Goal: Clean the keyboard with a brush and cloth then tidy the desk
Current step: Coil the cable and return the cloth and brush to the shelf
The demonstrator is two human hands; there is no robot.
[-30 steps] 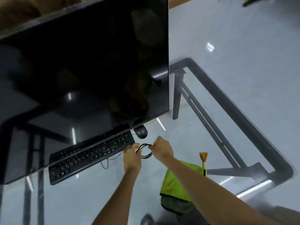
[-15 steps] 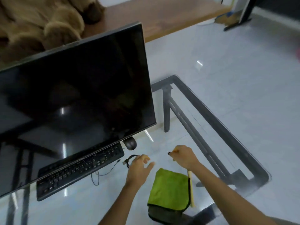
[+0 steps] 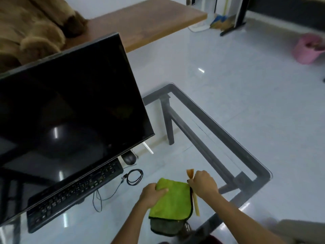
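A black keyboard (image 3: pixel 73 192) lies on the glass desk (image 3: pixel 219 138) under the monitor's lower edge. Its coiled cable (image 3: pixel 134 176) rests on the glass to its right, near a black mouse (image 3: pixel 129 159). A folded green cloth (image 3: pixel 173 199) lies at the desk's front. My left hand (image 3: pixel 152 192) grips the cloth's far left corner. My right hand (image 3: pixel 204 184) grips a wooden-handled brush (image 3: pixel 195 203) beside the cloth's right edge, bristles pointing away from me.
A large dark monitor (image 3: pixel 70 110) fills the left. Behind it stand a wooden table (image 3: pixel 149 23) and a brown plush toy (image 3: pixel 31 29). A pink bucket (image 3: pixel 307 50) sits on the white floor at the far right.
Both hands let go of the coiled cable, which now lies on the glass. They came back toward me: the left took the cloth's corner, the right took the brush.
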